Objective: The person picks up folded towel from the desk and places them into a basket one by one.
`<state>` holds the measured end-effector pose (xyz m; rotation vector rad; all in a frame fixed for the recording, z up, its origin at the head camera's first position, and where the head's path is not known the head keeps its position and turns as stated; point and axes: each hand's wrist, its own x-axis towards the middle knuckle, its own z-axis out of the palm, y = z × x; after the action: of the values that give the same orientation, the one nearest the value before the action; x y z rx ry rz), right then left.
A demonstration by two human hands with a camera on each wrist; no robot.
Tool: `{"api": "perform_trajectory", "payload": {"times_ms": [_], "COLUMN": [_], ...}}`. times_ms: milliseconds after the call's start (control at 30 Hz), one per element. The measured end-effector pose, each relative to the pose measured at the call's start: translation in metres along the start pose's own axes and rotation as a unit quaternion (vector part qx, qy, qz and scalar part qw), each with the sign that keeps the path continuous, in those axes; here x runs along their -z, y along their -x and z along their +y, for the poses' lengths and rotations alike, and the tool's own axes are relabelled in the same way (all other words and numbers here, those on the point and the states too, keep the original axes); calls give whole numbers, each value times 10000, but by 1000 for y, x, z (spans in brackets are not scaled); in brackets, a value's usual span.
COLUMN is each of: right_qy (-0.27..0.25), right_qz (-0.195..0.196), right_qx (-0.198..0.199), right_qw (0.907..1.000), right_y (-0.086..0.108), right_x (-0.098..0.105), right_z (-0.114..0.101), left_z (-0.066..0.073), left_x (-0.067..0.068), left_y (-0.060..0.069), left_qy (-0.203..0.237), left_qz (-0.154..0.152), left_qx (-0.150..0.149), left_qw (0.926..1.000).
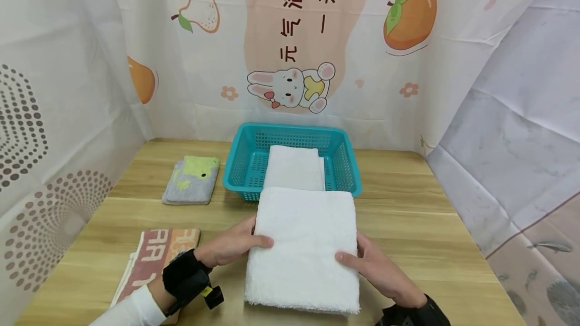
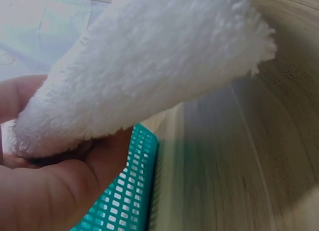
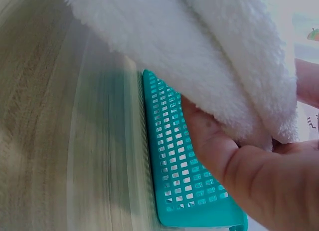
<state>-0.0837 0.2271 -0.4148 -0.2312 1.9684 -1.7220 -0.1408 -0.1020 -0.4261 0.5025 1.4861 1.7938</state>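
Observation:
A folded white towel [image 1: 305, 255] is held by its two sides, in front of the basket and above the table. My left hand [image 1: 233, 243] grips its left edge, thumb on top and fingers underneath; my right hand [image 1: 380, 268] grips the right edge the same way. Both wrist views show fingers under the thick towel [image 2: 144, 66], whose folded layers [image 3: 199, 56] show in the right wrist view. Behind it, another folded white towel [image 1: 293, 167] lies in the teal basket [image 1: 349, 165], its near end hidden by the held towel.
A grey and green folded towel [image 1: 190, 181] lies left of the basket. Nearer, a red-brown and orange patterned cloth [image 1: 156, 253] lies partly beneath my left forearm. Printed curtains [image 1: 181, 89] hang behind and beside the wooden table [image 1: 408, 215].

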Motion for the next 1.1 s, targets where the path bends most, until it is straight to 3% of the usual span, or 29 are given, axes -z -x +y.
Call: {"api": "perform_trajectory", "payload": {"times_ms": [200,533,1100], "right_qy": [51,-131,-156], "right_qz": [148,152,238], "right_qx": [-83,11,87], "right_qw": [9998,9998,9996], "right_y": [-2,-3,-12], "right_x": [1,-1,2], "right_z": [-2,-2,-11], "left_z": [-1,-1,9], "left_x": [-2,-7,-3], "left_y": [-2,0,-3], "left_qy": [43,146,135], "left_qz": [125,346,286], "left_qx": [-98,-22,-218], "left_qw": [9999,9993,9993]}}
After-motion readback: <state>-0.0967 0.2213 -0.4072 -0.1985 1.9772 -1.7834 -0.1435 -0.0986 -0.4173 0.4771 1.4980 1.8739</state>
